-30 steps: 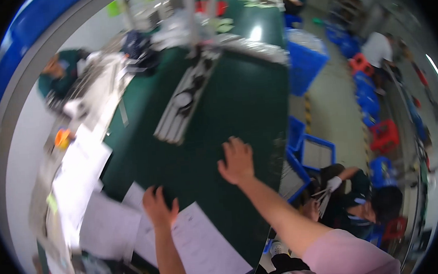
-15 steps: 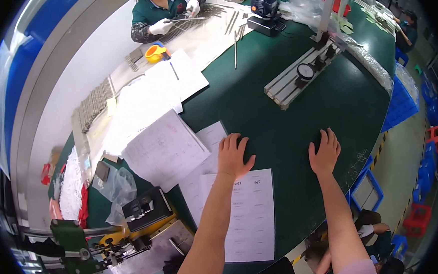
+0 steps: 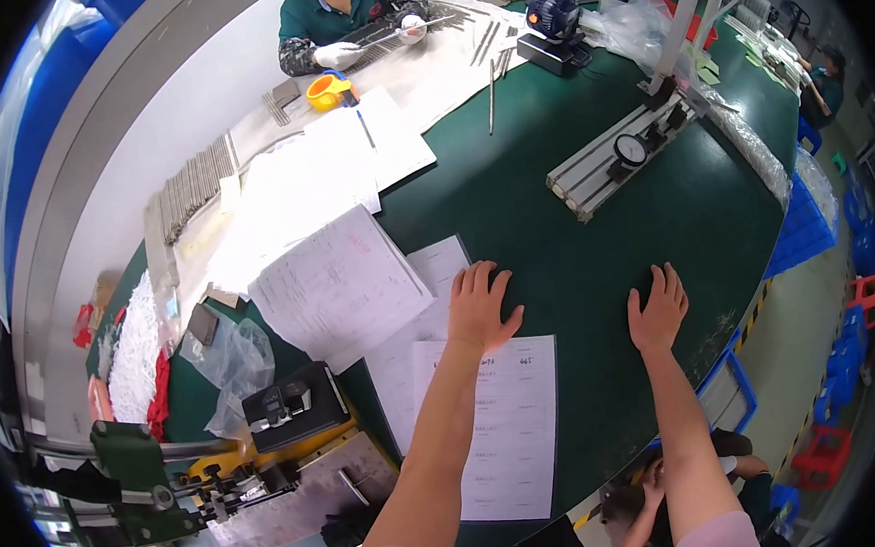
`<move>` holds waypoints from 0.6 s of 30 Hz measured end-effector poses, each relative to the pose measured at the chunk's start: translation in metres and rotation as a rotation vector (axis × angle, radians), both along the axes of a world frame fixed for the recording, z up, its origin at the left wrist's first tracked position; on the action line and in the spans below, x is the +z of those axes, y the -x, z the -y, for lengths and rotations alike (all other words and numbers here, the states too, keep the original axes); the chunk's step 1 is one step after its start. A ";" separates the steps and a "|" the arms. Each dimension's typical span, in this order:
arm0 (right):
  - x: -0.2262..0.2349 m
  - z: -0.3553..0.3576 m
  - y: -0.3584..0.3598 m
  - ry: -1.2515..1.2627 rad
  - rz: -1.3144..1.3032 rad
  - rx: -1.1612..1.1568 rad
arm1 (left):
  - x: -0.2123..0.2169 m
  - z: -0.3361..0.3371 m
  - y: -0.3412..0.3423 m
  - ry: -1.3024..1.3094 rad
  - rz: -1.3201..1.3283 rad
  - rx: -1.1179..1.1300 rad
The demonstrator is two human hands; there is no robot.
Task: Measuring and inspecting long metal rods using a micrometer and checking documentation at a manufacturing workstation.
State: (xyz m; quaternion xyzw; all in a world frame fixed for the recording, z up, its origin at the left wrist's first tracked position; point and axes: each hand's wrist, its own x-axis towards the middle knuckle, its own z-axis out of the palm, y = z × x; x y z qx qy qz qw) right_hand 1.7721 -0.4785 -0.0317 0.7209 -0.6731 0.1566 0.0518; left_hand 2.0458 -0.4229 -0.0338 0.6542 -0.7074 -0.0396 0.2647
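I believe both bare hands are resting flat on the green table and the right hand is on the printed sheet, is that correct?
Not quite: the head view shows the left hand on the printed sheet; the right hand lies on the bare green table. Both do rest flat.

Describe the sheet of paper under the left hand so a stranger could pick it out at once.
Start at the green table and find the person's two flat hands near its close edge. The left hand lies on the top edge of a white form sheet. Unlike the overlapping sheets further left, it lies alone on the green, running down to the table's edge beside the left forearm.
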 end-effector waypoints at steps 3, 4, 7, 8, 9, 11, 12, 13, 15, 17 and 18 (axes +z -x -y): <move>-0.004 0.000 -0.001 0.005 -0.001 0.012 | -0.001 -0.001 -0.003 -0.024 0.000 0.009; -0.004 0.000 -0.002 0.007 -0.001 0.016 | -0.001 -0.002 -0.003 -0.022 -0.001 0.013; -0.002 -0.002 0.000 0.005 -0.002 0.004 | 0.000 -0.002 -0.001 -0.015 0.003 0.007; -0.002 -0.002 0.000 0.005 -0.001 0.005 | 0.000 -0.002 -0.001 -0.018 -0.005 0.010; -0.001 -0.002 0.000 0.006 0.001 0.006 | 0.000 -0.002 0.000 -0.020 -0.014 0.013; -0.001 -0.002 0.000 -0.003 0.001 -0.005 | -0.001 -0.001 0.001 -0.011 -0.014 0.009; -0.001 -0.003 0.001 -0.012 0.001 -0.018 | -0.001 -0.001 0.001 -0.002 -0.014 0.003; -0.001 -0.002 0.001 -0.012 0.001 -0.021 | -0.001 -0.001 0.002 -0.002 -0.015 0.000; -0.001 -0.002 -0.004 -0.019 0.013 -0.008 | 0.000 -0.003 -0.002 -0.113 -0.005 0.021; -0.001 -0.001 -0.004 -0.013 0.017 -0.007 | 0.001 -0.002 -0.003 -0.117 -0.001 0.020; 0.000 -0.001 -0.003 -0.006 0.018 -0.001 | 0.002 -0.001 -0.002 -0.120 0.001 0.024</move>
